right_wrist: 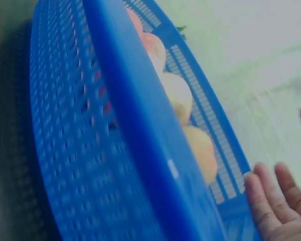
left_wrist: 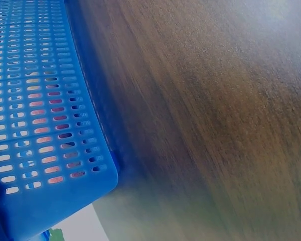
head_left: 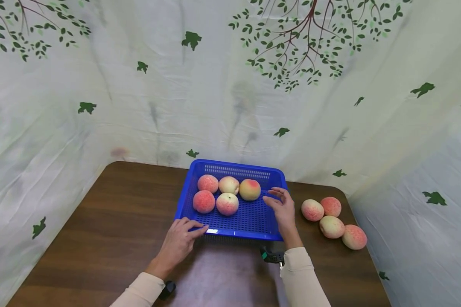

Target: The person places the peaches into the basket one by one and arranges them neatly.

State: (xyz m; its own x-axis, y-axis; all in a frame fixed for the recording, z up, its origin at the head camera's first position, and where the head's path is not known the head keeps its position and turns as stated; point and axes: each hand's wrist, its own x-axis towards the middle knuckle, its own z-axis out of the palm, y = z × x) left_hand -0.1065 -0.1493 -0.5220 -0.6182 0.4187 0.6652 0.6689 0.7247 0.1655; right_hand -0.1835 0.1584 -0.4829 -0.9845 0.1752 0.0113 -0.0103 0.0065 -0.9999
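A blue plastic basket (head_left: pixel 238 230) with slotted walls stands on the table, and several peaches lie in its left and middle part. Among them are a red one (head_left: pixel 204 201), a pale one (head_left: pixel 227 204) and a yellowish one (head_left: pixel 250 189). My left hand (head_left: pixel 178 241) rests at the basket's near left corner, fingers on the rim. Over the basket's right side is my right hand (head_left: pixel 284 209), thumb and fingers apart and nothing between them. In the right wrist view its fingers (right_wrist: pixel 265 201) show beyond the blue rim. The left wrist view shows mainly the basket's slotted wall (left_wrist: pixel 45 115).
To the right of the basket, several more peaches (head_left: pixel 332 227) lie grouped on the brown wooden table (head_left: pixel 111 221). A pale cloth (head_left: pixel 215 94) printed with leaves and branches hangs behind the table and at its sides.
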